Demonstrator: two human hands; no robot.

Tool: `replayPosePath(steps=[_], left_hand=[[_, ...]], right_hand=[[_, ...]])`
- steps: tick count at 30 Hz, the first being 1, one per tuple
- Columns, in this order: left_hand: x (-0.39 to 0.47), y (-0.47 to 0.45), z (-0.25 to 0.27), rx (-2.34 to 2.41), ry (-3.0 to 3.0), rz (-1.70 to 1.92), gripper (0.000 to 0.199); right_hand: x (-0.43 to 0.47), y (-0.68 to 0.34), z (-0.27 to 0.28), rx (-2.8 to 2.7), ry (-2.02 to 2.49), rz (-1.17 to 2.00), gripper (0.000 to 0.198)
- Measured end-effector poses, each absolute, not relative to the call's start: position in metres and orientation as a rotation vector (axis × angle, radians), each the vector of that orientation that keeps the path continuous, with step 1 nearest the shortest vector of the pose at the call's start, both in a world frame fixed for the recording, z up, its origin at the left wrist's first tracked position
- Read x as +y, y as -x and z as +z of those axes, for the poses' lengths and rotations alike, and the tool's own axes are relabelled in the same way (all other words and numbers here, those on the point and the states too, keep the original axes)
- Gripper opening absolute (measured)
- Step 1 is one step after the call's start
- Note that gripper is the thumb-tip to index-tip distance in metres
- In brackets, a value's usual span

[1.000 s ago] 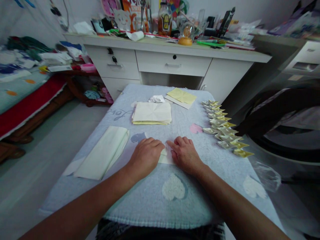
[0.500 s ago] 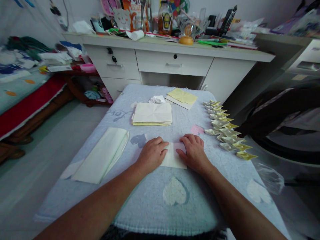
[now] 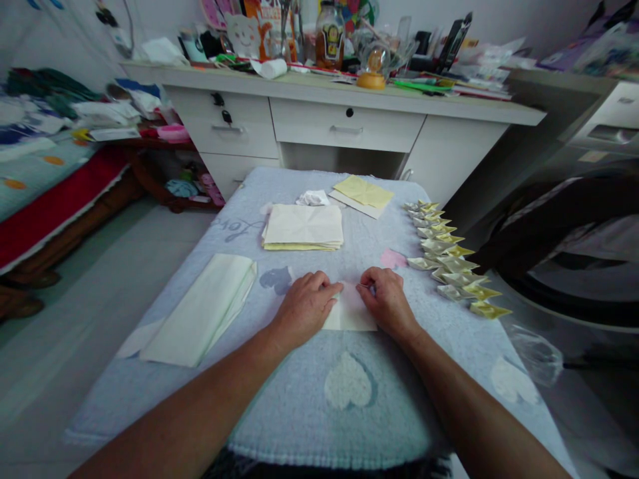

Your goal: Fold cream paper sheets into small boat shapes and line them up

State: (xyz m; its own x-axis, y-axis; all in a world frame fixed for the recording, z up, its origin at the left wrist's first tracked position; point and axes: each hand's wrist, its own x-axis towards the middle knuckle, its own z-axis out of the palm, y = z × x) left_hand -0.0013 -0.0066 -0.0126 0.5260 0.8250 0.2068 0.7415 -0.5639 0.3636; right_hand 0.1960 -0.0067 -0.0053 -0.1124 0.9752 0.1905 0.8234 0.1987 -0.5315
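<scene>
A small pale sheet of paper (image 3: 351, 315) lies on the cloth in front of me, with a crease down its middle. My left hand (image 3: 308, 305) holds its left part down, fingers bent over the paper and forefinger and thumb reaching toward the crease. At the upper right corner, my right hand (image 3: 387, 299) is closed, thumb and forefinger pinching the paper's edge. Both hands hide the sheet's sides. Beyond them sits a stack of creased paper (image 3: 303, 225). Several folded paper boats (image 3: 456, 265), white and yellow, stand in rows to the right.
A folded pale paper bundle (image 3: 202, 313) lies on the left of the cloth-covered table (image 3: 279, 406). Toward the back are crumpled white paper (image 3: 312, 197) and yellow sheets (image 3: 363, 191). A cluttered white desk (image 3: 349, 100) stands behind, and a front-loading washing machine (image 3: 606, 143) at right.
My right hand has gone from lying spread on the sheet to pinching its upper right edge. My left forefinger has slid slightly right along the top of the paper.
</scene>
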Motion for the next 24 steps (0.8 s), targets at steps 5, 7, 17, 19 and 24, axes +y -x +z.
replayPosePath(steps=[5,7,17,19,24], left_hand=[[-0.006,0.0,-0.011,1.355,-2.587,0.459,0.032],[-0.006,0.0,-0.011,1.359,-2.605,0.435,0.031],[-0.007,-0.001,-0.009,1.372,-2.572,0.442,0.032],[-0.007,-0.001,-0.008,1.372,-2.563,0.452,0.032],[-0.006,-0.001,-0.008,1.374,-2.556,0.46,0.03]], right_hand=[[-0.007,-0.198,-0.008,-2.032,1.727,0.38,0.023],[-0.009,-0.198,-0.009,-2.042,1.771,0.372,0.029],[-0.014,-0.189,-0.011,-2.034,1.761,0.372,0.02],[-0.016,-0.189,-0.01,-2.076,1.712,0.367,0.012],[-0.019,-0.191,-0.007,-2.201,1.511,0.281,0.014]])
